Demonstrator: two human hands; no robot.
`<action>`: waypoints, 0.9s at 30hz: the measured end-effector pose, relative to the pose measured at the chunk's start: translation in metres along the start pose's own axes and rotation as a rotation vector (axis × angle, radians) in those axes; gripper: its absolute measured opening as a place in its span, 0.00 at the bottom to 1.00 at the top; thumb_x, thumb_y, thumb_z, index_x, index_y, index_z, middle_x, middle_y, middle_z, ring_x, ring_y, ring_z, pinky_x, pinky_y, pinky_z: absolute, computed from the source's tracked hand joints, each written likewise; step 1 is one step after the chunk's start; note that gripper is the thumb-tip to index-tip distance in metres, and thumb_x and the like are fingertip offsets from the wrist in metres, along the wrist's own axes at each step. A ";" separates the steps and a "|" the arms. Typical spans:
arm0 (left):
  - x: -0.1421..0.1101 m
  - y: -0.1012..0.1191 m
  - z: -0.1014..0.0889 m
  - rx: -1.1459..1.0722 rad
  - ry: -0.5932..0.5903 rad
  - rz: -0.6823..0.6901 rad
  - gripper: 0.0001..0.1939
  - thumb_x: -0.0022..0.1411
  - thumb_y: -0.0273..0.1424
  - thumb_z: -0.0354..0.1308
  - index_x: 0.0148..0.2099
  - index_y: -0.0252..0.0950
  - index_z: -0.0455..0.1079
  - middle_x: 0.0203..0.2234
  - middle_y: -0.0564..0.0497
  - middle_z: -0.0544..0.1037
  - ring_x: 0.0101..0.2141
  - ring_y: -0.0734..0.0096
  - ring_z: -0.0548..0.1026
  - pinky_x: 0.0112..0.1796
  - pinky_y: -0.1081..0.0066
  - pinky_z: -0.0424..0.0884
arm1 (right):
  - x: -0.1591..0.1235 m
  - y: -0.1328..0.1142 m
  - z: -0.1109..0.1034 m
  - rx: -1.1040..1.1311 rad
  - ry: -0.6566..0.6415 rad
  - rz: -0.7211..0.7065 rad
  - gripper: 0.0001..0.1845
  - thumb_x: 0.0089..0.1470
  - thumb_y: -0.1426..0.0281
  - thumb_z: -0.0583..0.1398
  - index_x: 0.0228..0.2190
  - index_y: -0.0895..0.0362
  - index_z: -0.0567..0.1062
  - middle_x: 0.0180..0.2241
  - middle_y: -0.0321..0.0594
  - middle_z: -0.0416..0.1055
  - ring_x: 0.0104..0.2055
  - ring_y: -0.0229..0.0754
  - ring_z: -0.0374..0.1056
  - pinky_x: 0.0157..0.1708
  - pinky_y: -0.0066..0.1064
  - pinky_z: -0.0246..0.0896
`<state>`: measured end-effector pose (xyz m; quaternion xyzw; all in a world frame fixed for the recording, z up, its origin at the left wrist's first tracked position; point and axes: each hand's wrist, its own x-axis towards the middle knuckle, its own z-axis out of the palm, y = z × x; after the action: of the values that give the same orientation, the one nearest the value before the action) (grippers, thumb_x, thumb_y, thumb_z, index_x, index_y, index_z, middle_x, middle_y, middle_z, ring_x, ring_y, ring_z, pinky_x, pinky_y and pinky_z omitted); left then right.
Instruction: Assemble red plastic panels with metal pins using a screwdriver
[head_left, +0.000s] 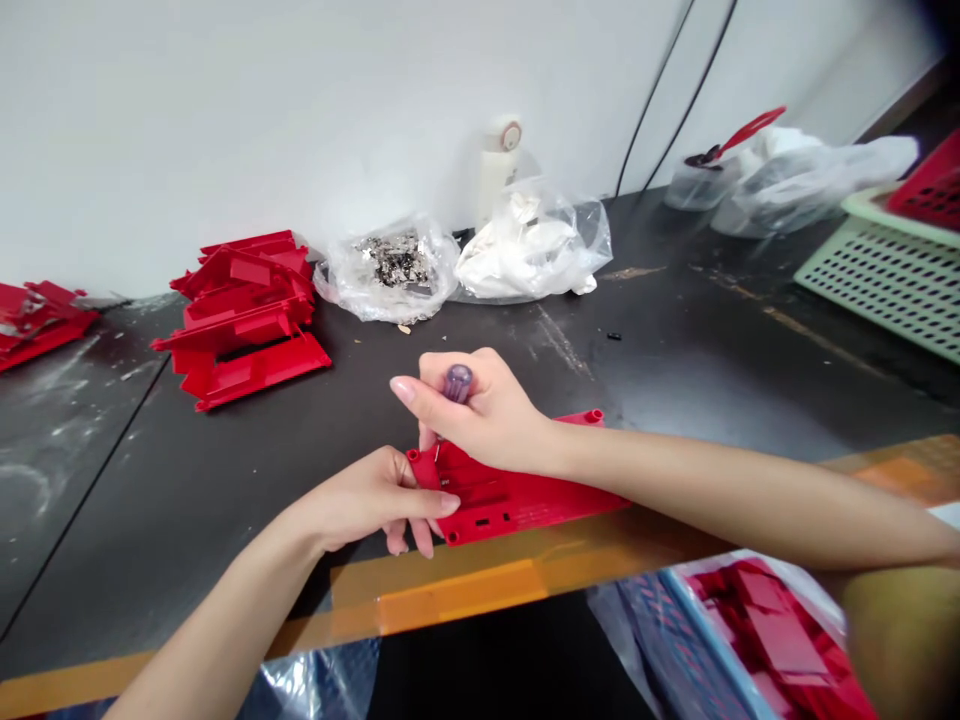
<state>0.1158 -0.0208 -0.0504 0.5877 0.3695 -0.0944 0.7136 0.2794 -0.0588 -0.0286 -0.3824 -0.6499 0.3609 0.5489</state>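
Observation:
A flat red plastic panel (517, 497) lies at the front edge of the black table. My left hand (382, 497) grips its left end, thumb on top and fingers at the side and below. My right hand (484, 410) is closed around a screwdriver (458, 382) held upright over the panel's left part. Only the purple translucent end of the handle shows above the fist, with a bit of thin metal below near the panel. Where the tip meets the panel is mostly hidden by the hand.
Red plastic parts (251, 320) are piled at back left, others (41, 320) farther left. A bag of small metal pieces (397, 262), a bag of white items (525, 250) and a bottle (495, 165) stand behind. Right is a green basket (885, 270); below, a blue crate (705, 640).

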 end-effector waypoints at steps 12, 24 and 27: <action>0.000 0.001 0.000 -0.001 -0.009 -0.002 0.19 0.50 0.45 0.68 0.25 0.32 0.76 0.15 0.52 0.75 0.14 0.82 0.65 0.18 0.80 0.63 | 0.004 0.000 -0.003 -0.044 -0.071 0.000 0.22 0.60 0.63 0.57 0.19 0.56 0.57 0.15 0.28 0.61 0.17 0.27 0.57 0.21 0.22 0.52; 0.001 -0.002 -0.001 0.017 0.027 0.009 0.15 0.53 0.40 0.67 0.25 0.33 0.75 0.15 0.52 0.75 0.14 0.82 0.65 0.18 0.81 0.62 | 0.002 -0.003 0.001 -0.216 -0.061 -0.185 0.22 0.61 0.65 0.55 0.18 0.56 0.56 0.14 0.27 0.55 0.17 0.27 0.48 0.21 0.23 0.47; 0.000 -0.001 -0.001 0.048 0.043 0.006 0.16 0.53 0.41 0.66 0.24 0.32 0.75 0.15 0.51 0.76 0.14 0.81 0.66 0.18 0.80 0.63 | 0.002 -0.001 0.000 -0.154 -0.043 -0.088 0.23 0.61 0.63 0.56 0.18 0.57 0.57 0.15 0.29 0.59 0.18 0.28 0.54 0.22 0.23 0.50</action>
<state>0.1147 -0.0200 -0.0516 0.6077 0.3806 -0.0884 0.6914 0.2787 -0.0576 -0.0264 -0.3868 -0.7033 0.2936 0.5192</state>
